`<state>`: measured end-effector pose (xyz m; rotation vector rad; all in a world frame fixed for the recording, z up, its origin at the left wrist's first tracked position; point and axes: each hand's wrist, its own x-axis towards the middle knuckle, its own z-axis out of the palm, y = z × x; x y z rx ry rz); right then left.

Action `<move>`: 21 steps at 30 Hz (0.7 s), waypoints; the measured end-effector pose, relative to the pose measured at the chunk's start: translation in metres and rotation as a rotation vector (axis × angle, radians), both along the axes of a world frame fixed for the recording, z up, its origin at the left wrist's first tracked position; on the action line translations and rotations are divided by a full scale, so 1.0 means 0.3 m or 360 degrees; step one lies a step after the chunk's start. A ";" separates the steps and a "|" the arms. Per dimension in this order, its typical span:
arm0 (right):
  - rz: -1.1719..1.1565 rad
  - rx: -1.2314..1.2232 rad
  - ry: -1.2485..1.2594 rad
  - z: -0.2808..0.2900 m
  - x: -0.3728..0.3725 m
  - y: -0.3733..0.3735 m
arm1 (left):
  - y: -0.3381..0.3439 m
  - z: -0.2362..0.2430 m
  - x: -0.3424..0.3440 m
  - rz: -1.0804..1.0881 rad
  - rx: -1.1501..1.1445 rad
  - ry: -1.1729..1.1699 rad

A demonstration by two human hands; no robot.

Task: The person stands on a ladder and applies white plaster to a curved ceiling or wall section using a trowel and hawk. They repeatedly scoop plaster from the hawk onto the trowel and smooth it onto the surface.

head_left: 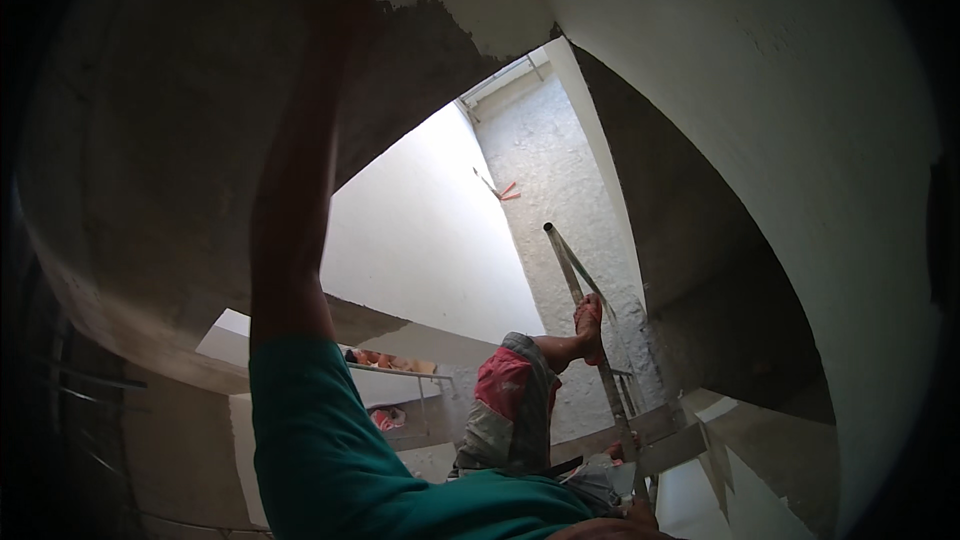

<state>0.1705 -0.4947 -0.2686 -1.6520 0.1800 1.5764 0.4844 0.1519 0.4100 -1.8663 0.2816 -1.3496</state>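
A slanting metal pole point(614, 400) rises from the lower edge, right of centre, to an open round end near the middle of the view. A thinner bar point(582, 268) slopes down to the right from near that end. One bare foot point(588, 325) rests against the pole's upper part, toes pointing up. Farther back, left of centre, a narrow ledge edged by a rail point(400, 371) carries a row of reddish-brown items point(380, 359), too small to identify. Below the ledge sits a red-and-pale object point(388, 418); what it rests on is unclear. The pole's foot is hidden.
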 end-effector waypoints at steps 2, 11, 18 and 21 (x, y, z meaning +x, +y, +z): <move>0.0027 0.0054 -0.0014 -0.008 0.004 0.014 | -0.056 0.170 0.008 0.0759 -0.0093 -0.0437; -0.0200 0.0086 0.0072 -0.053 -0.072 -0.043 | -0.075 0.151 0.048 0.0928 -0.0516 -0.0055; -0.0244 -0.0019 0.0193 0.008 -0.067 -0.035 | -0.114 -0.207 0.065 0.1131 -0.0494 -0.0040; -0.0400 0.0022 0.0297 -0.034 -0.102 -0.051 | -0.059 -0.387 0.062 0.1030 -0.0497 -0.0076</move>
